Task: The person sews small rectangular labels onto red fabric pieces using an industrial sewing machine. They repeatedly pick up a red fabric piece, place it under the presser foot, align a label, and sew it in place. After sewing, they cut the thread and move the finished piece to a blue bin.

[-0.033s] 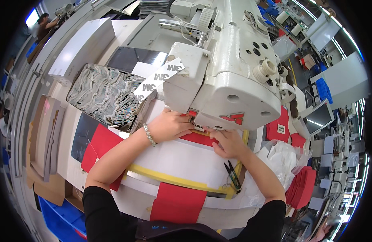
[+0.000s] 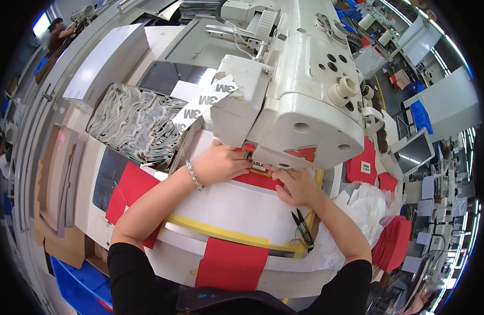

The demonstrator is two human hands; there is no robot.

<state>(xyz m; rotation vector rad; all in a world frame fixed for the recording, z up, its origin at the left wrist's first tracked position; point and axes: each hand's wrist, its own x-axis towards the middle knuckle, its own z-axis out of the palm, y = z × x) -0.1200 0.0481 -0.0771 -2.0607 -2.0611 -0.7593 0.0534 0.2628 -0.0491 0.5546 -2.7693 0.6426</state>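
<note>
Beneath the head of a large white sewing machine lies a red fabric piece with a small pale label on it. My left hand rests at the left of the label, its fingers stretched toward the needle area and lying on the piece. My right hand touches the label's right side with its fingertips, thumb apart and lower. The machine head hides part of the fabric and the needle. Green-handled thread snips lie on the table near my right forearm.
A box of folded printed strips stands left, below a long white box. Red pieces lie on the near edge, at left and stacked at right. Clear plastic bags sit beside my right arm. Yellow tape edges the white work surface.
</note>
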